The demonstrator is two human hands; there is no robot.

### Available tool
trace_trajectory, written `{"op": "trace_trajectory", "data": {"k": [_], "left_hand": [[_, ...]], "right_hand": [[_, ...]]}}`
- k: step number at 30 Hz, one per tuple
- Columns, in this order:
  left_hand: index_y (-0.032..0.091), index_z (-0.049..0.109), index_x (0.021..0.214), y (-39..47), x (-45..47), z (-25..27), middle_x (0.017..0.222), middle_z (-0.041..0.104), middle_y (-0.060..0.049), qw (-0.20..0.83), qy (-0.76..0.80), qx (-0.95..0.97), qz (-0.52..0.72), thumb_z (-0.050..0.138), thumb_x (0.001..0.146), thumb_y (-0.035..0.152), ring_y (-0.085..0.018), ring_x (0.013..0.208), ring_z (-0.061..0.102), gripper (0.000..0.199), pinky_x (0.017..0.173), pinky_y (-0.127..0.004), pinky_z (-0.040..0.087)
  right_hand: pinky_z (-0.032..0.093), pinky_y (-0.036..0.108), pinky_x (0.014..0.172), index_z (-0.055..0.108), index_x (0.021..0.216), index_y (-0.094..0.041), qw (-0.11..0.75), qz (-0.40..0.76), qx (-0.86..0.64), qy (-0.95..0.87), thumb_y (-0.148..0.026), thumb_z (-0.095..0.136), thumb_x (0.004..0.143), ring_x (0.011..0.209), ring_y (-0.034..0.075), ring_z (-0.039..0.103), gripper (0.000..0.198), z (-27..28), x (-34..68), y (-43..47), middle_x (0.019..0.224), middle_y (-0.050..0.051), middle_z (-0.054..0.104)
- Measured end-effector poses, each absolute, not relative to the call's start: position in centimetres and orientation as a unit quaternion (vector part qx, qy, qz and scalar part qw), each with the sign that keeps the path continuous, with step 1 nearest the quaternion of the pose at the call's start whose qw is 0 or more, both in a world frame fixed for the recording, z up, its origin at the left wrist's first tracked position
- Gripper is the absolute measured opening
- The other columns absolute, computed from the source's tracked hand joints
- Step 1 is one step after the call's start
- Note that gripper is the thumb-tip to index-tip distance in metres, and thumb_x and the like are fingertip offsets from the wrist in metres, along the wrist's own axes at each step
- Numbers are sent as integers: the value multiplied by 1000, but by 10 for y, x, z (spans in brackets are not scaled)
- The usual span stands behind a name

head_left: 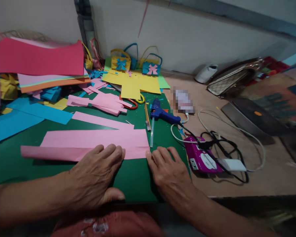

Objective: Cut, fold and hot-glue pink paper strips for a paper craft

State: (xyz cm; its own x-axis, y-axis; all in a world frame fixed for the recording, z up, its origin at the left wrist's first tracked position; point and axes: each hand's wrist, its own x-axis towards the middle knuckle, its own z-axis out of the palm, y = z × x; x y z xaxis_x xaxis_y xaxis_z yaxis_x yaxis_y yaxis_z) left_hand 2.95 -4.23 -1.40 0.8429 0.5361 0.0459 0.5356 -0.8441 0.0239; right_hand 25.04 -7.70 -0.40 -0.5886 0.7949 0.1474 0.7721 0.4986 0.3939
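A pink paper sheet point(93, 138) lies across the green board, its near edge folded up in a long strip that lifts off the board at the left end. My left hand point(98, 171) presses on this folded strip with curled fingers held together, its thumb apart on the near side. At the right end of the fold, my right hand point(166, 171) has its bent fingers closed on the paper's corner. A clear glue stick point(152, 133) and a blue hot glue gun point(164, 113) are just beyond the right hand. Behind the sheet lies a narrow pink strip point(102, 120).
Blue strips point(39, 110), folded pink pieces point(108, 102), a pencil point(147, 115) and scissors point(130, 103) lie on the green board point(130, 187). Small paper bags point(120, 62) stand at the back. A purple extension socket point(202, 158) with tangled cables sits at the right.
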Motion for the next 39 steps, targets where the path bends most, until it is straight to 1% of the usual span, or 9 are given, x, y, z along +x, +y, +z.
{"op": "trace_trajectory", "data": {"k": [3, 7, 11, 14, 20, 31, 34, 37, 39], "left_hand": [[11, 40, 132, -41, 32, -14, 115, 53, -15, -8, 278, 960, 17, 8, 83, 72, -28, 99, 45, 85, 81, -43, 35], [16, 41, 133, -40, 40, -12, 104, 54, -12, -18, 278, 960, 14, 18, 82, 74, -28, 90, 46, 80, 74, -44, 34], [19, 42, 134, -42, 49, -10, 97, 54, -11, -26, 299, 954, 9, 17, 77, 78, -29, 85, 46, 86, 74, -45, 34], [17, 39, 136, -45, 51, -11, 100, 54, -13, -43, 313, 949, 6, 18, 77, 79, -30, 87, 46, 88, 78, -47, 34], [15, 44, 132, -55, 32, -14, 121, 52, -16, -80, 344, 935, 17, 25, 81, 74, -34, 109, 43, 80, 93, -51, 27], [15, 60, 118, -62, -17, -17, 120, 57, -17, -133, 394, 906, 76, 40, 83, 65, -35, 114, 43, 64, 98, -51, 27], [11, 58, 120, -62, -16, -19, 125, 55, -17, -135, 382, 911, 71, 36, 85, 66, -35, 116, 40, 68, 101, -51, 23], [8, 58, 120, -61, -14, -19, 127, 54, -17, -133, 373, 916, 68, 31, 86, 66, -35, 117, 39, 72, 102, -52, 21], [9, 58, 120, -61, -14, -18, 126, 55, -17, -131, 375, 915, 72, 31, 86, 66, -34, 116, 40, 72, 101, -51, 21]], "right_hand": [[34, 40, 75, 67, 98, -9, 40, 220, 457, 861, -8, 58, 71, 79, 25, 47, 28, -2, 263, -80, 80, 9, 62], [33, 41, 76, 68, 89, -11, 55, 228, 456, 859, -7, 58, 71, 76, 24, 47, 20, 3, 258, -81, 77, 8, 61], [31, 45, 84, 67, 96, -11, 20, 228, 451, 863, -11, 57, 74, 83, 26, 47, 24, 3, 242, -75, 82, 9, 62], [31, 44, 83, 67, 97, -11, 16, 225, 429, 875, -10, 57, 74, 82, 26, 48, 26, -1, 235, -68, 83, 8, 62], [30, 45, 85, 68, 94, -9, 21, 227, 418, 879, -7, 55, 72, 81, 25, 48, 26, -4, 239, -65, 84, 9, 63], [30, 44, 84, 67, 94, -8, 16, 244, 413, 877, -2, 49, 74, 78, 24, 47, 27, -3, 243, -65, 81, 11, 62], [31, 42, 82, 66, 94, -11, 6, 180, 434, 883, -4, 48, 78, 82, 24, 49, 25, 7, 234, -56, 83, 10, 63], [34, 35, 80, 63, 96, -16, -11, 37, 446, 894, -8, 48, 84, 90, 21, 51, 22, 19, 213, -38, 95, 8, 64], [34, 31, 77, 62, 94, -15, 2, -57, 446, 893, -12, 47, 87, 88, 18, 52, 17, 24, 196, -25, 95, 7, 64]]}}
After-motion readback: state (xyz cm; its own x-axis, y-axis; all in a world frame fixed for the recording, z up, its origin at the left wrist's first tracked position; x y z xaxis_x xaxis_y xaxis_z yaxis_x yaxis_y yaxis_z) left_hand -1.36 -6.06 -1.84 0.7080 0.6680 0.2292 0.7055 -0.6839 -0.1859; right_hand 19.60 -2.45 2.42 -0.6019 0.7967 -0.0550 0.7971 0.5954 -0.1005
